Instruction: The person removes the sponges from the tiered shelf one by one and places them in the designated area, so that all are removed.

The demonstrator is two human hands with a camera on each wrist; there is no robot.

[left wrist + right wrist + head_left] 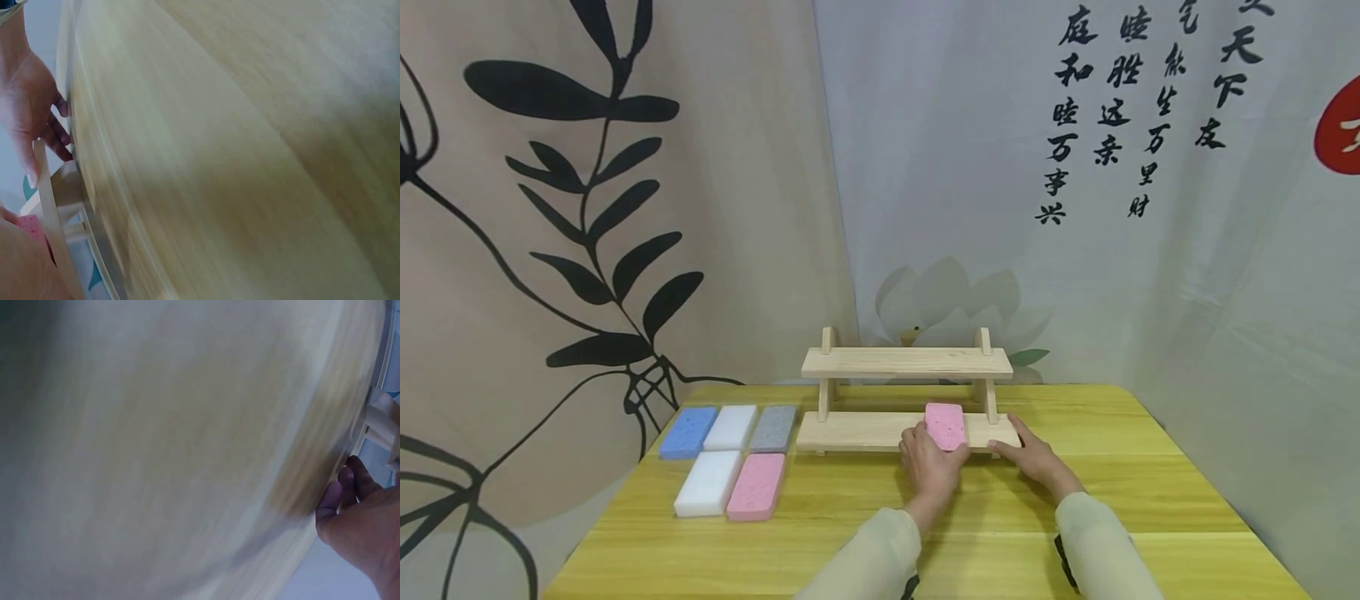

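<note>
A two-tier wooden shelf (857, 432) stands at the back of the table. My left hand (931, 467) holds a pink sponge (946, 423) between thumb and fingers, over the right half of the lower board. Whether the sponge's underside touches the board cannot be told. My right hand (1039, 457) grips the right end of that lower board, its thumb at the front corner. In the left wrist view, the right hand (31, 100) has its thumb on one face of the board and its fingers curled beyond the other. The right wrist view shows the right hand (362, 525) at the edge.
Left of the shelf lie a blue sponge (688, 432), a grey sponge (773, 429), a second pink sponge (757, 487) and two white sponges, one behind (731, 428) and one in front (707, 483). The upper board (907, 362) overhangs behind. A printed curtain (760, 208) hangs beyond the wooden table (820, 533).
</note>
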